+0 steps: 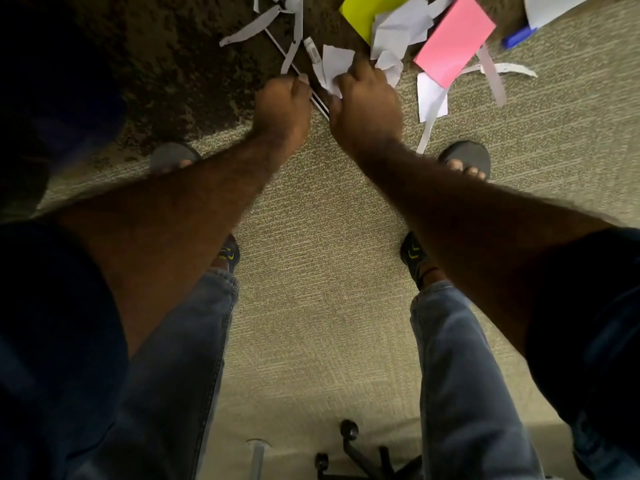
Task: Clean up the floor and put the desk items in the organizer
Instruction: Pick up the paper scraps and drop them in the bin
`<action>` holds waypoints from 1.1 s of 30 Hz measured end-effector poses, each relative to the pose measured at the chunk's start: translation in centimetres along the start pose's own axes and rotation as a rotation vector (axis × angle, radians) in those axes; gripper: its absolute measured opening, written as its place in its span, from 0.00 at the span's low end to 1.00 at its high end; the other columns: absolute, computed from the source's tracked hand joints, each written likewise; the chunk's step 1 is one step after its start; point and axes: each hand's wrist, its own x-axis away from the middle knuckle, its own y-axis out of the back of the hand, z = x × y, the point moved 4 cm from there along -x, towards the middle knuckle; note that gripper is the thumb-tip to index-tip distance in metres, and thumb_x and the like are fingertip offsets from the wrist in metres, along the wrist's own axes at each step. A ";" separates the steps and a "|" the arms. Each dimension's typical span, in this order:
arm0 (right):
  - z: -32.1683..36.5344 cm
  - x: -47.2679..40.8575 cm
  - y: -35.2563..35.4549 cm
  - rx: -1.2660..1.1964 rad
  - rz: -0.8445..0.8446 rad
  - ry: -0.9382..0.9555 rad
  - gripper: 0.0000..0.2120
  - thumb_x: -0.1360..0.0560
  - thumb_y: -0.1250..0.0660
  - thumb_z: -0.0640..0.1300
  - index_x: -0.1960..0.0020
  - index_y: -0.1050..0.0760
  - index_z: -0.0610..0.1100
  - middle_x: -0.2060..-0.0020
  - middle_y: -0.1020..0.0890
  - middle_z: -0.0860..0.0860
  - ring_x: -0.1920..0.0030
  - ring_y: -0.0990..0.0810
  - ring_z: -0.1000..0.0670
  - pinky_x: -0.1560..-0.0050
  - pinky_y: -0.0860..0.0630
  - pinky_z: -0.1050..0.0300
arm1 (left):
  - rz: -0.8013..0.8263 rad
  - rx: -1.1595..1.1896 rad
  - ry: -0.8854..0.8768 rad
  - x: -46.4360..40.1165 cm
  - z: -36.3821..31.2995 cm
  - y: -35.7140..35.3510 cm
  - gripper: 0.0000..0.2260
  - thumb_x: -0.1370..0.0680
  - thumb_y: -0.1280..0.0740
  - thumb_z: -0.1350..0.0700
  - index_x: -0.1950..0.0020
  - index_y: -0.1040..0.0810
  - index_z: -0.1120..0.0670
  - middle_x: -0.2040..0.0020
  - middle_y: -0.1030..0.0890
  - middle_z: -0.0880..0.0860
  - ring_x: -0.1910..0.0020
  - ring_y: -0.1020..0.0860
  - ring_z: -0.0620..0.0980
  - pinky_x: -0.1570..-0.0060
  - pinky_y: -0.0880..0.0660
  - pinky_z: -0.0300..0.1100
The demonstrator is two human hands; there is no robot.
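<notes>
You were bent low over the carpet [311, 237], both arms stretched toward the litter at the edge where the pale floor met a dark patch. Your left hand [282, 105] was curled into a fist, fingers together, apparently closed on the near end of a thin dark-and-white rod-like item [320, 105], perhaps a pen or pencil, though it was too slim and blurred to name. Its long axis ran diagonally, from between your two hands up and away to the left, passing under a torn white strip [292, 46]. Your right hand [363, 105] sat just beside the left, fingers pinched on a white paper scrap [334, 67] that lay touching the rod's right side. So the rod lay between your hands, its near end at your left fist, and the left hand looked the better placed to draw it back along its own line. Beyond your right hand, more crumpled white paper [398, 32] lay heaped against a pink sheet [453, 39] and a yellow sheet [363, 12], with a blue object [517, 38] farther right, possibly a marker. No organizer was in view, and most of the clean-up seemed not yet done. A small white capped item [311, 51] lay just past the scrap.
</notes>
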 end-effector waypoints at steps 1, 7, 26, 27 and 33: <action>0.1 0.1 0.0 0.007 -0.004 -0.002 0.15 0.18 0.40 0.49 0.39 0.20 0.43 0.31 0.24 0.43 0.37 0.22 0.41 0.42 0.20 0.45 | 0.002 0.013 0.005 0.1 -0.2 0.0 0.22 0.14 0.40 0.49 0.48 0.18 0.67 0.54 0.15 0.67 0.54 0.15 0.64 0.50 0.19 0.60; 0.1 1.6 0.7 0.004 -0.075 0.009 0.17 0.17 0.45 0.49 0.42 0.19 0.46 0.41 0.20 0.45 0.44 0.20 0.43 0.49 0.21 0.47 | 0.028 0.123 0.051 1.1 -1.6 -0.4 0.29 0.18 0.37 0.37 0.61 0.17 0.61 0.61 0.14 0.63 0.60 0.14 0.62 0.56 0.16 0.59; -1.2 4.1 0.6 -0.046 -0.119 0.065 0.18 0.21 0.39 0.40 0.32 0.24 0.44 0.38 0.20 0.45 0.41 0.22 0.43 0.41 0.26 0.49 | 0.046 0.454 0.158 2.7 0.5 -1.3 0.12 0.15 0.38 0.63 0.34 0.21 0.63 0.49 0.17 0.57 0.57 0.16 0.48 0.58 0.14 0.44; -1.5 4.0 0.8 -0.042 -0.133 0.036 0.18 0.22 0.39 0.39 0.33 0.24 0.43 0.37 0.21 0.44 0.40 0.22 0.43 0.41 0.27 0.49 | 0.043 0.445 0.154 2.7 0.8 -1.2 0.12 0.15 0.38 0.63 0.34 0.21 0.63 0.48 0.16 0.57 0.57 0.16 0.48 0.58 0.14 0.44; -3.7 2.3 1.5 -0.064 -0.137 -0.105 0.23 0.20 0.35 0.43 0.26 0.30 0.46 0.28 0.29 0.44 0.31 0.27 0.44 0.34 0.24 0.51 | 0.023 0.453 0.177 2.7 1.8 -1.1 0.13 0.15 0.38 0.63 0.32 0.23 0.65 0.42 0.17 0.61 0.47 0.15 0.57 0.56 0.14 0.46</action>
